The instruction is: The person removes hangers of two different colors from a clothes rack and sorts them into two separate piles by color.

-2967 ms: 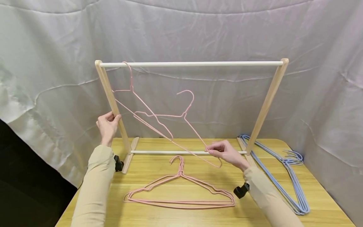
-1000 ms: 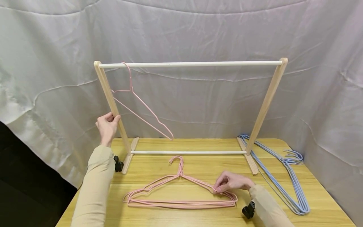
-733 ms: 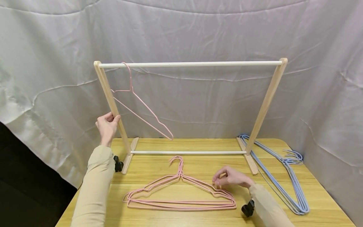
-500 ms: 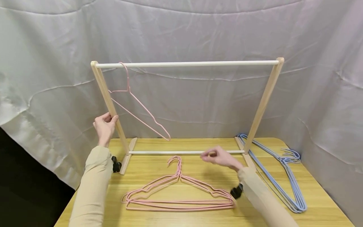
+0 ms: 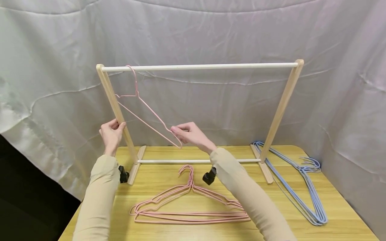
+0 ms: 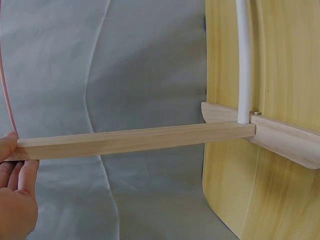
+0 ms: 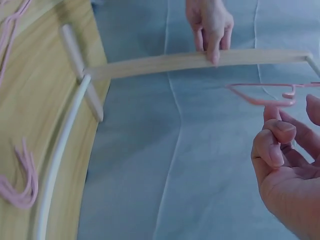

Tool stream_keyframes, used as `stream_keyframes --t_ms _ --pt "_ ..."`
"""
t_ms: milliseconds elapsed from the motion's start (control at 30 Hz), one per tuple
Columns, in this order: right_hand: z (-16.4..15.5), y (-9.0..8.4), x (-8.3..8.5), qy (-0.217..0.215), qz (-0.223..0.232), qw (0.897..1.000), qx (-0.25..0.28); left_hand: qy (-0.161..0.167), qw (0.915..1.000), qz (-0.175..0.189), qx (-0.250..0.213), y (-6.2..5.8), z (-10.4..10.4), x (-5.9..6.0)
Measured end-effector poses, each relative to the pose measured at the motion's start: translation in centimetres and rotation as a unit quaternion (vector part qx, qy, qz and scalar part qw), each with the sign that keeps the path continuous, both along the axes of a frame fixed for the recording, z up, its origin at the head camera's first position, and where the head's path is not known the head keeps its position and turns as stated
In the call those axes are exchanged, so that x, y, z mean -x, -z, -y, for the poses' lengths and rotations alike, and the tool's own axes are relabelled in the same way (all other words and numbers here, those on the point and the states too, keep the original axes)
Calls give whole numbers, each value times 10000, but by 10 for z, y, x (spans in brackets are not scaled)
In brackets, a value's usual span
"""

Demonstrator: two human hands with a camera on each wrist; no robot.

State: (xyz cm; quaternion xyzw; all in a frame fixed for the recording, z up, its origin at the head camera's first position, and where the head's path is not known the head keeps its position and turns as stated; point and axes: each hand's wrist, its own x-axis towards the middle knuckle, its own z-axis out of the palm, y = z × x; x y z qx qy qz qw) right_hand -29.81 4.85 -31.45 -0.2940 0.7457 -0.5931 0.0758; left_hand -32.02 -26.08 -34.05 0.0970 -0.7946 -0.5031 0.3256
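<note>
My left hand [image 5: 111, 134] pinches the left wooden post [image 6: 125, 140] of a small clothes rack, thumb in front and fingers behind. A pink wire hanger [image 5: 150, 108] hangs by its hook near the left end of the white top rail [image 5: 211, 67]. At the notch near that hanger's lower right corner is my right hand [image 5: 191, 135]. In the right wrist view a fingertip of the right hand [image 7: 290, 165] meets the pink wire, while the thumb stands apart from the other fingers. Several pink hangers [image 5: 193, 221] lie stacked on the table in front of the rack.
Several blue hangers [image 5: 312, 192] lie stacked at the table's right side, partly behind the right post [image 5: 280, 113]. A white lower bar [image 5: 169, 161] joins the rack's feet. Grey cloth [image 5: 211, 36] hangs close behind the rack. My right sleeve covers the pink stack's right corner.
My right hand lowered a pink hanger onto the stack, let it go, then moved up and left to the hanging hanger. My left hand has stayed on the post.
</note>
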Motion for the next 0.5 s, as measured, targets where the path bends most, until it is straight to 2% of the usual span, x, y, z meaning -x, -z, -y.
stream_keyframes --t_ms 333,500 --pt "19 -6 2 63 834 9959 352 -10 10000 20 -76 0 -1 -1" --pt "24 -6 3 -5 954 9946 411 1 10000 -20 -72 -1 -2 -1"
